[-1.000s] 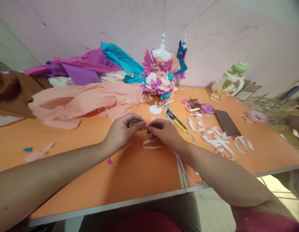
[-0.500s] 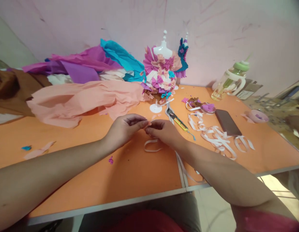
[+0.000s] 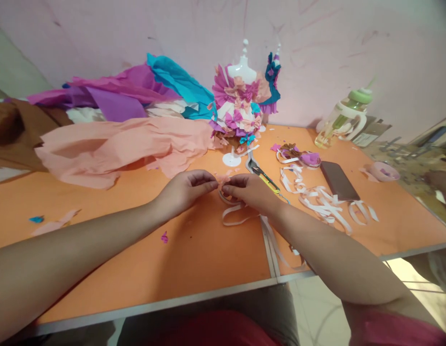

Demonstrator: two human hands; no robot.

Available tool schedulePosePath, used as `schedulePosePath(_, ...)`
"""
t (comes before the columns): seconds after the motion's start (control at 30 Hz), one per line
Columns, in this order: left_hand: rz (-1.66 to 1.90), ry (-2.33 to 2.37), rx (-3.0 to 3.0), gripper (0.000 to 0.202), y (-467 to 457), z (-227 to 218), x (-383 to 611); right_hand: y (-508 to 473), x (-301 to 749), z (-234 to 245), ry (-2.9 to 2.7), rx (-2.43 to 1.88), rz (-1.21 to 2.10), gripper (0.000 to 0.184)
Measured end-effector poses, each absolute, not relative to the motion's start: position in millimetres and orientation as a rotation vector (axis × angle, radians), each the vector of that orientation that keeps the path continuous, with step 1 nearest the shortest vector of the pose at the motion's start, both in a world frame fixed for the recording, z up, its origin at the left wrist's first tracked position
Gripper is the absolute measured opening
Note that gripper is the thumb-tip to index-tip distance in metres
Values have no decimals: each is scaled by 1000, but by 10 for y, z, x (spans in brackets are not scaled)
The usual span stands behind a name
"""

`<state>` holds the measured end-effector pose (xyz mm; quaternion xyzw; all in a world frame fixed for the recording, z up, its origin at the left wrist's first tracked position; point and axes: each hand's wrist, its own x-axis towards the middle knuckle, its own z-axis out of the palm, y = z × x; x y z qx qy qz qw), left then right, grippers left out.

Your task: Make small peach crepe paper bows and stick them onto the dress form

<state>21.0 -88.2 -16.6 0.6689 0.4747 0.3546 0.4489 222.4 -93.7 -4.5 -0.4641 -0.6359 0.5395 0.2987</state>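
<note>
My left hand (image 3: 189, 190) and my right hand (image 3: 250, 192) face each other above the orange table, fingertips pinched and slightly apart. A small peach piece of crepe paper (image 3: 220, 179) shows at the fingertips, between the two hands. A narrow white strip (image 3: 232, 222) curls out beneath my right hand; its upper end is hidden by the fingers. Just beyond my right hand lies a yellow-and-black cutting tool (image 3: 266, 180). Behind the hands stands a small white dress form (image 3: 242, 72) covered in colourful paper bows.
Crepe paper sheets, including a large peach one (image 3: 136, 144), spread across the left and back. To the right are tangled white strips (image 3: 324, 202), a dark flat case (image 3: 340, 180), a bottle with a green lid (image 3: 347, 115) and a pink bowl (image 3: 385, 171). The table's front edge (image 3: 154, 307) is near me.
My hands have drawn slightly apart at the fingertips. More of the white strip now shows curled below my right hand. The view has shifted a little.
</note>
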Motion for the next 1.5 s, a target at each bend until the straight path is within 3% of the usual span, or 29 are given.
schedulePosePath(0.37, 782, 1143, 1794, 38, -868, -243, 215, -954, 2229, -73, -1952, -1251, 1168, 27)
schedulePosePath(0.63, 628, 1132, 1905, 30, -897, -308, 205, -978, 2272, 39, -2324, -1251, 769, 11)
schedulePosePath(0.77, 710, 1157, 1833, 35, -886, -246, 212, -979, 2264, 66, -1991, -1269, 1158, 27)
schedulePosePath(0.9, 760, 1215, 1874, 38, -860, -199, 201, -961, 2255, 45, -1770, -1228, 1528, 27)
schedulePosePath(1.1, 729, 1251, 1974, 38, -844, -233, 197, -931, 2272, 7, -1676, -1227, 1616, 24)
schedulePosePath(1.33, 702, 1188, 2139, 34, -874, -189, 175, -888, 2303, -37, -2014, -1253, 1264, 18)
schedulePosePath(1.5, 711, 1166, 2072, 38, -850, -271, 186, -882, 2299, -81, -2047, -1243, 1262, 22)
